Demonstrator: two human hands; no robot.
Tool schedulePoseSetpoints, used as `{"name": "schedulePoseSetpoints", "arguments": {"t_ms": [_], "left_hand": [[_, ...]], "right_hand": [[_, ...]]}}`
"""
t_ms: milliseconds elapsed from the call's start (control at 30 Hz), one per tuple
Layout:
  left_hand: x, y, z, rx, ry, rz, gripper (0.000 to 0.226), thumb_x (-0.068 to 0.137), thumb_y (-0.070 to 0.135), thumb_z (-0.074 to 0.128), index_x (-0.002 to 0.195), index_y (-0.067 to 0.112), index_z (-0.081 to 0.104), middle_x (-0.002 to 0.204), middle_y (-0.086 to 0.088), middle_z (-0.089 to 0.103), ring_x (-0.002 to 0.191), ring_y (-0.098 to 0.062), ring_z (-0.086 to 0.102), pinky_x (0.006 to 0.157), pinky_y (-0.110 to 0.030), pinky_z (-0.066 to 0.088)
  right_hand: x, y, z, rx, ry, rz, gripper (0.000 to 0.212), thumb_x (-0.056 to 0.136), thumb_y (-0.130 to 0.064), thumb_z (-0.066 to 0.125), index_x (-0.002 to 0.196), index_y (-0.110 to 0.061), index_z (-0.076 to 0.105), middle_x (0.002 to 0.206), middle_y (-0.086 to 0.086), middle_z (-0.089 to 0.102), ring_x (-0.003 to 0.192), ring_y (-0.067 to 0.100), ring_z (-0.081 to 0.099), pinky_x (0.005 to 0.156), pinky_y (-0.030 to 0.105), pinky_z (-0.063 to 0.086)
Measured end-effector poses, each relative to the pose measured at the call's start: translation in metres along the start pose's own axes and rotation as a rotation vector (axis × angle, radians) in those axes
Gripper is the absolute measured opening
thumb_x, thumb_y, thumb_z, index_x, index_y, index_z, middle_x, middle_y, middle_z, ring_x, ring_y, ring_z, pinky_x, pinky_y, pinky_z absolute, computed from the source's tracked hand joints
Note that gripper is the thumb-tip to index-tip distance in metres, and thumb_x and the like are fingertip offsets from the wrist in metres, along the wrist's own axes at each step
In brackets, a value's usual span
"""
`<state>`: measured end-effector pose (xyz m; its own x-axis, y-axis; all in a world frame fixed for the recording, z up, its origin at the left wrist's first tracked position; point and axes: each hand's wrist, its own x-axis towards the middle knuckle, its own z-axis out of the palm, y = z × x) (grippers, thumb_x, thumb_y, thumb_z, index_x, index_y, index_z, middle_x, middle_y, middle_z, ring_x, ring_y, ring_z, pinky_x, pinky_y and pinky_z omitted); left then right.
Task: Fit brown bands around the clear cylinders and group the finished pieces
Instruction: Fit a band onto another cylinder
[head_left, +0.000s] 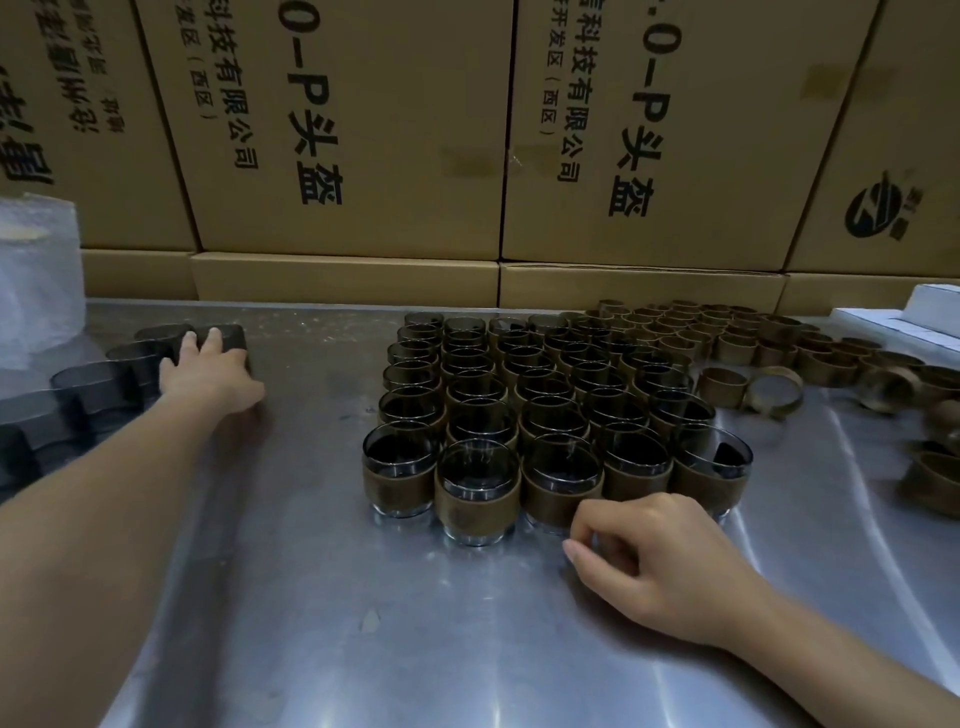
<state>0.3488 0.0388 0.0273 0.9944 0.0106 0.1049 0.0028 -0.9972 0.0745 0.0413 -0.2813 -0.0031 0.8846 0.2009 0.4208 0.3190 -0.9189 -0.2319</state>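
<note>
Steel worktop (322, 597): bare grey metal fills the lower frame, scuffed and shiny.
Right hand (660, 561): lower right, knuckles up, fingers curled loosely with nothing in the grip; it rests on the worktop just in front of the banded group.
Banded cylinders (540, 410): centre of frame, clear glass cylinders standing upright in tight rows, each with a brown band round its middle; inside they look dark, and what, if anything, they hold cannot be told.
Nearest banded cylinder (477, 491): front row, touching its neighbours on both sides.
Left hand (208, 371): middle left, arm stretched out, fingers laid over the top of a dark bare cylinder; the grip cannot be told.
Bare cylinders (83, 389): left edge, a row of dark glass without bands.
Loose brown bands (737, 343): upper right of the worktop, many empty rings, some upright, some tipped.
White wrap roll (41, 280): far left.
Cardboard cartons (395, 156): stacked along the back, printed with black characters.
</note>
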Motion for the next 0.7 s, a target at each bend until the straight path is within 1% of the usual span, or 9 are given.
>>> {"name": "schedulePoseSetpoints", "arguments": {"t_ms": [100,200,300,400,433,467,567,633,700], "left_hand": [[0.000,-0.002,0.000,0.039,-0.036,0.005,0.058,0.097,0.035,0.047,0.149,0.017,0.031,0.161,-0.007,0.007,0.148,-0.031,-0.003,0.117,-0.052,0.009],[0.003,-0.005,-0.002,0.079,0.002,0.028,0.057,0.095,0.035,0.051,0.146,0.017,0.036,0.160,-0.009,0.012,0.147,-0.032,0.000,0.117,-0.051,0.011],[0.008,-0.006,-0.007,0.098,0.007,0.021,0.055,0.095,0.036,0.051,0.145,0.018,0.039,0.160,-0.010,0.010,0.147,-0.033,-0.001,0.118,-0.051,0.011],[0.010,-0.006,-0.009,0.112,-0.097,-0.008,0.058,0.094,0.042,0.050,0.146,0.018,0.038,0.160,-0.010,0.007,0.147,-0.033,-0.003,0.117,-0.050,0.010],[0.010,-0.006,-0.010,0.123,-0.123,-0.016,0.059,0.093,0.044,0.050,0.146,0.018,0.038,0.160,-0.011,0.008,0.147,-0.033,-0.002,0.116,-0.050,0.012],[0.010,-0.007,-0.010,0.141,-0.119,-0.015,0.059,0.093,0.045,0.051,0.144,0.018,0.040,0.159,-0.011,0.012,0.147,-0.034,0.003,0.116,-0.049,0.014],[0.008,-0.007,-0.016,0.227,-0.018,0.013,0.055,0.091,0.046,0.052,0.136,0.015,0.051,0.148,-0.013,0.030,0.140,-0.034,0.022,0.113,-0.047,0.021],[0.005,-0.007,-0.018,0.239,0.024,0.044,0.053,0.089,0.045,0.054,0.131,0.012,0.056,0.140,-0.013,0.034,0.132,-0.033,0.032,0.109,-0.043,0.029],[-0.002,-0.003,-0.018,0.215,0.018,0.083,0.048,0.089,0.042,0.055,0.125,0.011,0.060,0.136,-0.014,0.034,0.124,-0.034,0.040,0.102,-0.040,0.038]], "right_hand": [[0.000,0.000,-0.001,0.003,-0.019,0.009,0.023,0.085,-0.047,0.048,0.072,-0.030,0.057,0.046,-0.016,0.041,0.053,0.002,0.049,0.052,0.015,0.032],[0.000,-0.001,-0.002,0.011,-0.025,0.008,0.027,0.085,-0.051,0.043,0.071,-0.031,0.055,0.047,-0.016,0.041,0.054,0.003,0.050,0.052,0.014,0.032],[0.000,0.000,-0.001,0.011,-0.029,0.007,0.026,0.084,-0.052,0.043,0.071,-0.032,0.054,0.047,-0.016,0.042,0.055,0.003,0.051,0.052,0.013,0.032],[0.000,0.002,0.000,0.015,-0.024,0.014,0.021,0.084,-0.050,0.045,0.069,-0.035,0.048,0.048,-0.015,0.044,0.055,0.004,0.051,0.052,0.014,0.032],[0.000,0.002,0.000,0.015,-0.023,0.018,0.020,0.084,-0.049,0.045,0.069,-0.036,0.047,0.048,-0.015,0.044,0.055,0.004,0.051,0.052,0.014,0.032],[0.000,0.003,0.000,0.017,-0.023,0.019,0.020,0.084,-0.049,0.046,0.068,-0.037,0.047,0.048,-0.015,0.044,0.054,0.004,0.051,0.052,0.014,0.031],[0.001,0.003,0.000,0.019,-0.015,0.016,0.019,0.083,-0.049,0.045,0.068,-0.039,0.045,0.047,-0.016,0.043,0.052,0.002,0.050,0.051,0.013,0.030],[0.001,0.003,0.001,0.016,-0.011,0.014,0.019,0.083,-0.049,0.045,0.068,-0.039,0.045,0.046,-0.016,0.043,0.052,0.001,0.049,0.050,0.013,0.029],[0.001,0.003,0.001,0.016,-0.004,0.020,0.019,0.083,-0.049,0.045,0.067,-0.038,0.045,0.046,-0.016,0.043,0.051,0.001,0.048,0.051,0.013,0.029]]}}
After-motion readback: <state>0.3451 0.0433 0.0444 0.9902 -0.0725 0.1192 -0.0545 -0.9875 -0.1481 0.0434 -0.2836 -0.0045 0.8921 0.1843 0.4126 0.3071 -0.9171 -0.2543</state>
